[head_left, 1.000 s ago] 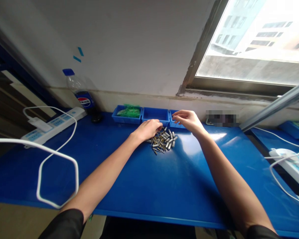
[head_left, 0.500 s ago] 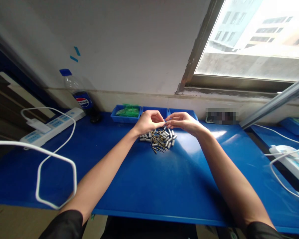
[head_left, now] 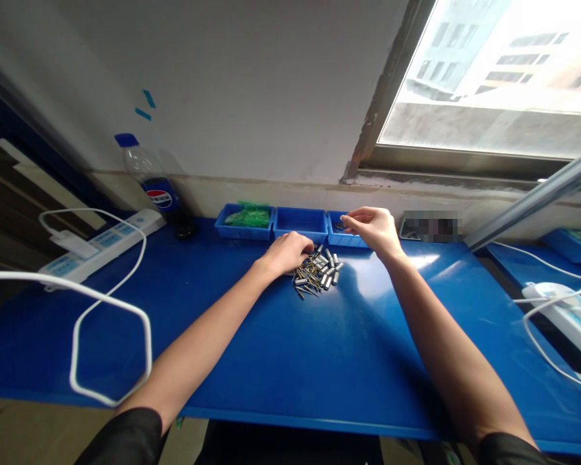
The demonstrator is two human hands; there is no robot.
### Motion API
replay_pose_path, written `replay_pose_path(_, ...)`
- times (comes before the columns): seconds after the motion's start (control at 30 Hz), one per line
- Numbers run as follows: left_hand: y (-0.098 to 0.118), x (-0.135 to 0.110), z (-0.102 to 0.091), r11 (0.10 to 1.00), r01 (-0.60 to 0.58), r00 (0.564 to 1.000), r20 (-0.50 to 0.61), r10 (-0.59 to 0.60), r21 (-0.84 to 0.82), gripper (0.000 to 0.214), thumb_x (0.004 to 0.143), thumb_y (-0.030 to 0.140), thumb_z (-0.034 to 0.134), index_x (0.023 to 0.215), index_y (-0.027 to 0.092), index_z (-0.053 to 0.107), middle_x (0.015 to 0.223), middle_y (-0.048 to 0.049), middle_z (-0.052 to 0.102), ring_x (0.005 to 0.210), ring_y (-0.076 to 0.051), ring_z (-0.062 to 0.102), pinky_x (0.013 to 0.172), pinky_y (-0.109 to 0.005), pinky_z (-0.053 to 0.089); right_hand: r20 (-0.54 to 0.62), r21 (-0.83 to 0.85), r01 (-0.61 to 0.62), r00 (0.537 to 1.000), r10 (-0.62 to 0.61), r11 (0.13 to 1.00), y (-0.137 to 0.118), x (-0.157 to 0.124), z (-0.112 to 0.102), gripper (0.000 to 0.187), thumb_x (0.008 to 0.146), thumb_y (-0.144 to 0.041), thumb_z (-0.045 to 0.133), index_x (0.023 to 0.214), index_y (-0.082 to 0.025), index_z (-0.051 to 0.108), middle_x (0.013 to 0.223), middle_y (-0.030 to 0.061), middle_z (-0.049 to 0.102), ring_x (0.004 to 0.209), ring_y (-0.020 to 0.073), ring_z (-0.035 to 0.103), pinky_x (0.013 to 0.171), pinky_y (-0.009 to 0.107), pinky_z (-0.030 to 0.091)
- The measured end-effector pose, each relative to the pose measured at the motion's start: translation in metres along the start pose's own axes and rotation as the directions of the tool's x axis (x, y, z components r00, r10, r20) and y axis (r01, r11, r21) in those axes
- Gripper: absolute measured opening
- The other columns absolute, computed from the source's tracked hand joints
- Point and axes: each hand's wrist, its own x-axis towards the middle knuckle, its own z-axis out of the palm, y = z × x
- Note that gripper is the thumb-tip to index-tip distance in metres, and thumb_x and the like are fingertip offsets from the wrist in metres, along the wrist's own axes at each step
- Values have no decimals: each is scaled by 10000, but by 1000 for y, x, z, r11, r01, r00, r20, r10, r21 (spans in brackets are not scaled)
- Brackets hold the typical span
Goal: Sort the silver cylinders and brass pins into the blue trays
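A loose heap of thin brass-and-dark pointed pins (head_left: 310,276) and short silver metal cylinders (head_left: 328,280) lies on the blue table. My left hand (head_left: 286,253) rests at the heap's upper left edge, its fingers curled down among the pieces. Its fingertips are partly hidden, and what they grip is too small to make out. Above the right blue bin (head_left: 351,240), my right hand (head_left: 374,228) has thumb and fingers pinched together. Anything in that pinch is too small to name. Some thin dark pieces show inside this bin.
Beside the right bin stand a middle blue bin (head_left: 300,237) and a left bin (head_left: 244,233) holding green plastic packets (head_left: 249,215). A cola bottle (head_left: 159,194) and a power strip (head_left: 101,248) are on the left. A white cable (head_left: 148,329) loops near my left forearm.
My hands were together above the heap and have parted. The right one moved right, over the right bin; the left one came down to the heap's left side.
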Motion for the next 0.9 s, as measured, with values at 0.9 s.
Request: replay_pose_path(0.9,9,-4,-5,948,-101,994,-2,106,303,200,972,173,538,969,171,738,1023,-115,753,882,-250,736,738,-303,526,190,100,-41,982,22,994,8,4,10,266,836,-393,761,931,-144,756,848,106,806,687,175,741,600,250,559)
